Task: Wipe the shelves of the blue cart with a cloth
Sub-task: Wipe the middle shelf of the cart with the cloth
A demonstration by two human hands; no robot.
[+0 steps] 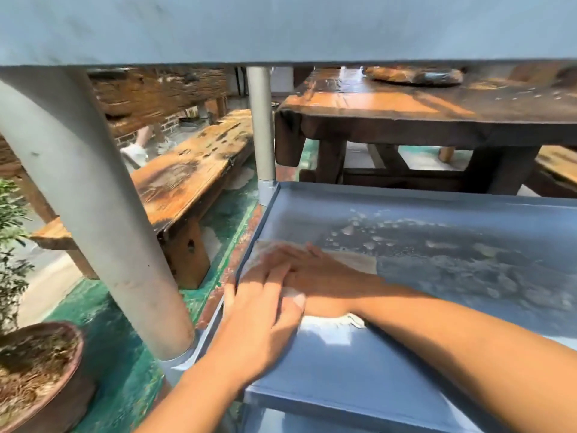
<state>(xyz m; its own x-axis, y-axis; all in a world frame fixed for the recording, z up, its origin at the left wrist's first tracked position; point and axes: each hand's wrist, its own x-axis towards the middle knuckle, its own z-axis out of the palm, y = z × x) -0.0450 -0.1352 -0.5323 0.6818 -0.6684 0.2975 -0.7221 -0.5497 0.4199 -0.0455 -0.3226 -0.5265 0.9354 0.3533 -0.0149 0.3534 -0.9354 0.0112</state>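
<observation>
I look under the top shelf [281,26] of the blue cart at its middle shelf [359,364]. A pale cloth [331,325] lies flat at the shelf's left edge. Both hands press down on it. My left hand [259,314] lies flat with fingers spread over the cloth's near-left part. My right hand [315,273] reaches across from the right, palm down, partly under the left fingers. Soapy water and foam [437,254] cover the right and far part of the shelf. Most of the cloth is hidden by the hands.
Grey cart posts stand at the near left [93,198] and far left [262,126] corners. Beyond are a wooden bench [187,170] and a dark wooden table [421,110]. A potted plant [34,364] sits on the green floor at left.
</observation>
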